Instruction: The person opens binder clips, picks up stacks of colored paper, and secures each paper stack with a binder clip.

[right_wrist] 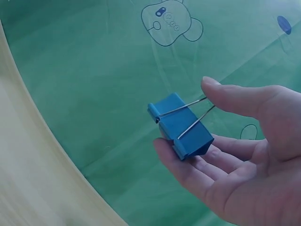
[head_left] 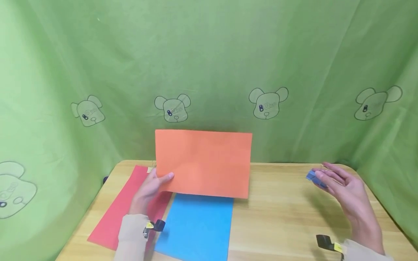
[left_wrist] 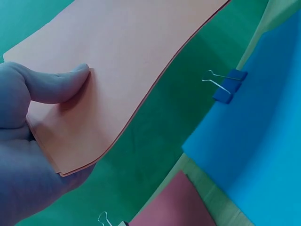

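Observation:
My left hand (head_left: pixel 148 188) grips a small stack of orange paper (head_left: pixel 204 163) by its lower left corner, thumb on the front face. The stack is raised above the table, and its layered edges show in the left wrist view. Over the table's right side, my right hand (head_left: pixel 351 192) holds a blue binder clip (right_wrist: pixel 183 125). Its thumb touches one wire handle and its fingers lie under the clip's body. The clip's mouth points away from the palm, with nothing in it.
Blue paper (head_left: pixel 199 228) lies on the wooden table (head_left: pixel 277 217), with a dark blue binder clip (left_wrist: pixel 230 86) on its far edge. Red paper (head_left: pixel 112 221) lies to its left, with a pale clip (head_left: pixel 150 169) at its far end. A green curtain (head_left: pixel 209 54) hangs behind and at both sides.

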